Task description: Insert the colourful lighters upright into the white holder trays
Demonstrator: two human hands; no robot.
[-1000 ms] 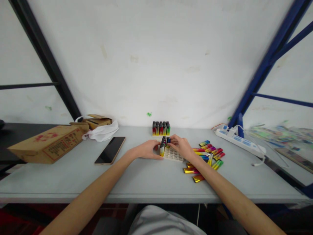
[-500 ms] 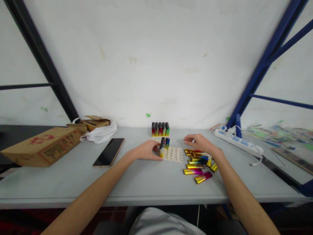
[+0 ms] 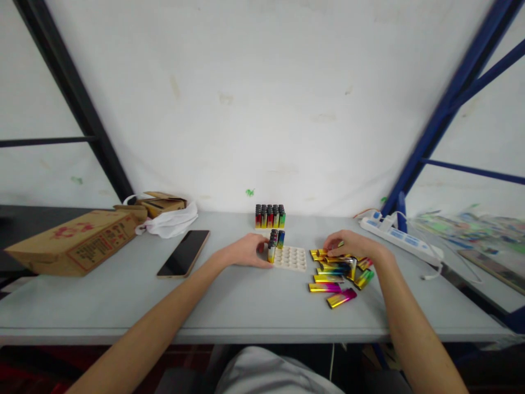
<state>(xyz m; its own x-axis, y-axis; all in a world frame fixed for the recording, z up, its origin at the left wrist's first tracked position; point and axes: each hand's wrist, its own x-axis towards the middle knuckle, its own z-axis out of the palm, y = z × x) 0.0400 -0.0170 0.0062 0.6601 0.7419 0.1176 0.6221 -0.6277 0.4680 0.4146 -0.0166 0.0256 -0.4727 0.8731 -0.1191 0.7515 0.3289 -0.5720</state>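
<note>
My left hand (image 3: 248, 250) is curled round the left side of a white tray (image 3: 293, 259) with rows of round holes, its thumb at the near corner. Several lighters (image 3: 271, 251) stand upright in the tray's left holes, against my fingers. A blue lighter (image 3: 281, 239) stands in the back row beside them. Over a loose pile of shiny lighters (image 3: 334, 268) lying flat, my right hand (image 3: 348, 243) has its fingers bent down and closed on a gold lighter (image 3: 319, 254) at the pile's back edge; its fingertips are partly hidden.
A block of upright lighters (image 3: 269, 216) stands by the wall. To the left lie a phone (image 3: 184, 253), a white bag (image 3: 174, 221) and cardboard boxes (image 3: 74, 241). A power strip (image 3: 400, 238) with cables lies at the right, near a blue frame post (image 3: 438, 115).
My right hand has moved right and down from beside the tray onto the pile of lighters. My left hand stays at the tray.
</note>
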